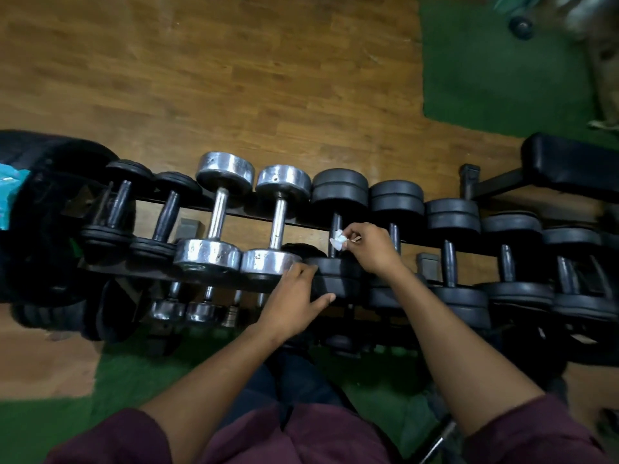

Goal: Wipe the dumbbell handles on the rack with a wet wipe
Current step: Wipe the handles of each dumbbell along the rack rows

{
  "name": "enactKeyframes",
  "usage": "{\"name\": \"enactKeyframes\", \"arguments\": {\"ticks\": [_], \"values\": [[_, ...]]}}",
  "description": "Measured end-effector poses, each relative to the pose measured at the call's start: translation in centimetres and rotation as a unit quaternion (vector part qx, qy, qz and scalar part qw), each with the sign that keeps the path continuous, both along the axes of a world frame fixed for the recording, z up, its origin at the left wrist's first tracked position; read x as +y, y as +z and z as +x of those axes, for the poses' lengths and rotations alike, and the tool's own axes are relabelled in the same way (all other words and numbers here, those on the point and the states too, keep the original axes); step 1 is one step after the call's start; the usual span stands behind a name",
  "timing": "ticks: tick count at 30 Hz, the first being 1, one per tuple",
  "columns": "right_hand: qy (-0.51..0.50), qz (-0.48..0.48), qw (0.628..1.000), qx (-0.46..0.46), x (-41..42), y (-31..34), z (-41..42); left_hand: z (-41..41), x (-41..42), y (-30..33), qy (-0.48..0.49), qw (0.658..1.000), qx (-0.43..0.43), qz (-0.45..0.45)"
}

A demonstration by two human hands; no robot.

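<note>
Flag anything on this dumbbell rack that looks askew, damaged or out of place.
Nothing is spilled or fallen. The two chrome dumbbells show scuffed, pitted plates, which looks like ordinary wear. The leftmost black dumbbell sits slightly tilted compared with its neighbours. The right hand pinches the wet wipe at a black dumbbell's handle.

Dumbbells (339,229) are packed head to head along the rack (301,222); access is afforded only between handles. The wooden floor (201,78) beyond is unobstructed; a bench (569,165) stands right.

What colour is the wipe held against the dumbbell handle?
White, in the head view: the wipe.
</note>
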State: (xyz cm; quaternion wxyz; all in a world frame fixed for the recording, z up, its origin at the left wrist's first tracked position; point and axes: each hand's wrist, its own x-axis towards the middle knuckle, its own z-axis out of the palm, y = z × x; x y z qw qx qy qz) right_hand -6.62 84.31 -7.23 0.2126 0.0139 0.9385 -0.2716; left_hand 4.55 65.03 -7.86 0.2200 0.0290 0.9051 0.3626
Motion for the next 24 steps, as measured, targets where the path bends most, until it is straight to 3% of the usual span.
{"name": "enactKeyframes", "arguments": {"ticks": [10,13,20,24], "values": [[0.007,0.033,0.999,0.033,1.1,0.6,0.4,0.1,1.5,0.7,0.034,0.999,-0.022,-0.035],[0.012,0.046,0.999,0.003,0.5,0.2,-0.5,-0.3,2.6,0.9,0.064,0.996,-0.04,-0.054],[0.198,0.058,0.97,-0.126,-1.1,-1.4,-3.0,-0.9,4.5,1.1,0.129,0.984,-0.082,-0.094],[0.234,0.077,0.966,-0.082,-0.5,-2.1,-3.8,-0.8,5.8,1.0,0.156,0.977,-0.076,-0.126]]}}
